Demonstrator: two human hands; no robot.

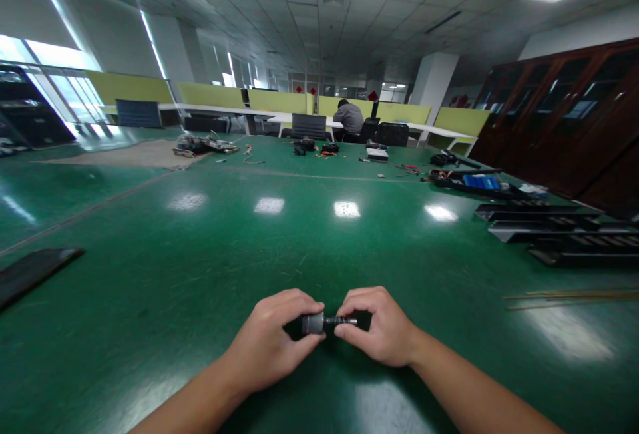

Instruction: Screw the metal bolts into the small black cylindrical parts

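Observation:
Over the near part of the green table, my left hand (279, 334) pinches a short grey metal cylinder (313, 323) between thumb and fingers. A thin dark shaft (344, 320) with ridges like a thread or spring sticks out of the cylinder toward the right, lying level. Thumb and forefinger of my right hand (377, 327) close around this shaft, and its bright tip shows inside the curl of the fingers. The two hands face each other with a small gap between their fingertips. Whether shaft and cylinder are one piece I cannot tell.
The glossy green table (224, 241) spreads out ahead. Black metal channels (549, 231) and thin rods (574, 295) lie at right, a dark flat plate (34, 271) at left. Toward the back are tools and a white box (377, 154). A person (349, 118) sits beyond the table.

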